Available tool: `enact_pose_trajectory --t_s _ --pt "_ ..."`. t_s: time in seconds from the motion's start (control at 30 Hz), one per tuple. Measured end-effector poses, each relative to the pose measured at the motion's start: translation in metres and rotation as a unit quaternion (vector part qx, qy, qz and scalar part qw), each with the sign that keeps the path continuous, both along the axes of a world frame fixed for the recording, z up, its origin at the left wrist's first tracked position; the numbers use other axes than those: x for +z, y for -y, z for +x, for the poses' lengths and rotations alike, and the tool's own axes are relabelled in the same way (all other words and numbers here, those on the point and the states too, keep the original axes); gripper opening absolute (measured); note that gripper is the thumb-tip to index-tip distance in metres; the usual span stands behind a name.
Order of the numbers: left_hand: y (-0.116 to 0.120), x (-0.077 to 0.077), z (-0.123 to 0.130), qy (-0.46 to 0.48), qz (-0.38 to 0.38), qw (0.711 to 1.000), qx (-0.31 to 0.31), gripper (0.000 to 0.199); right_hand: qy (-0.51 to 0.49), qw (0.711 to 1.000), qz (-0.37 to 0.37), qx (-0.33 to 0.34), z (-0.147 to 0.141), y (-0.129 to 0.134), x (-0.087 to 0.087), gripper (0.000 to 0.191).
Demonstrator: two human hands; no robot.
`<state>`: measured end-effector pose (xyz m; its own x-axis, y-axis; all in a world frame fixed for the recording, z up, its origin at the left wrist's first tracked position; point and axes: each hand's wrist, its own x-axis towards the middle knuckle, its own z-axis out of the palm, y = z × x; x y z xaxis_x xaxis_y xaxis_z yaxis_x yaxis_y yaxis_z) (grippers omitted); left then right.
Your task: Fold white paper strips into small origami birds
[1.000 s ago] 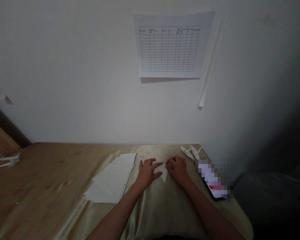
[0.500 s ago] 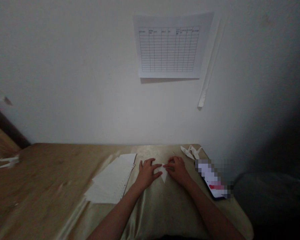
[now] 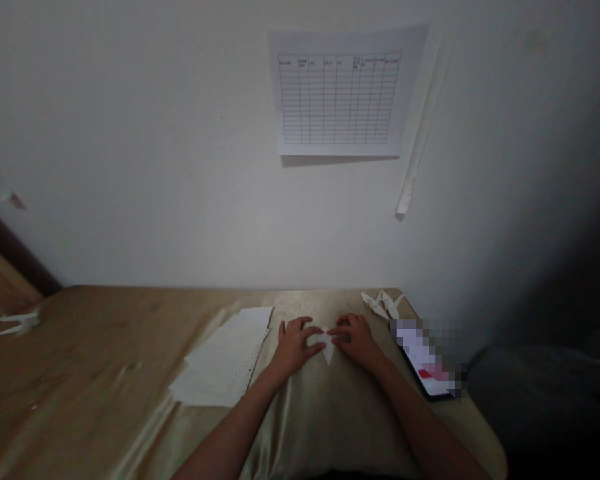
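A small folded white paper (image 3: 329,353) with a pointed lower end lies on the cloth-covered table between my hands. My left hand (image 3: 296,347) has its thumb and index finger on the paper's left side, the other fingers spread. From the right, my right hand (image 3: 354,338) touches the upper right of the paper with its thumb and index finger, its other fingers curled. Both hands hold the paper against the table.
A stack of white sheets (image 3: 225,360) lies left of my hands. To the right are a phone (image 3: 425,360) and folded white paper shapes (image 3: 383,304). White scraps (image 3: 20,324) lie far left. A printed chart (image 3: 340,100) hangs on the wall behind.
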<state>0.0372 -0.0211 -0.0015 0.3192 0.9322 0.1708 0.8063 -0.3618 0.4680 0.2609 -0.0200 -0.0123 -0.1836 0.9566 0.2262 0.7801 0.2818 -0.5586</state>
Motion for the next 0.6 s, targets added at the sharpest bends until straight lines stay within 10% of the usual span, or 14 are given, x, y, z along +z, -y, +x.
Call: enact_pose_trajectory --t_s 0.27,0.6 --pt "-0.0001 0.0012 0.0023 0.025 0.008 0.999 0.029 0.008 -0.001 1.000 0.008 -0.006 0.0002 -0.0021 -0.0064 0.026" --pt "-0.0024 0.0016 -0.0027 -0.062 -0.006 0.998 -0.023 0.044 -0.007 1.000 0.018 -0.002 -0.0005 -0.0018 -0.0043 0.027"
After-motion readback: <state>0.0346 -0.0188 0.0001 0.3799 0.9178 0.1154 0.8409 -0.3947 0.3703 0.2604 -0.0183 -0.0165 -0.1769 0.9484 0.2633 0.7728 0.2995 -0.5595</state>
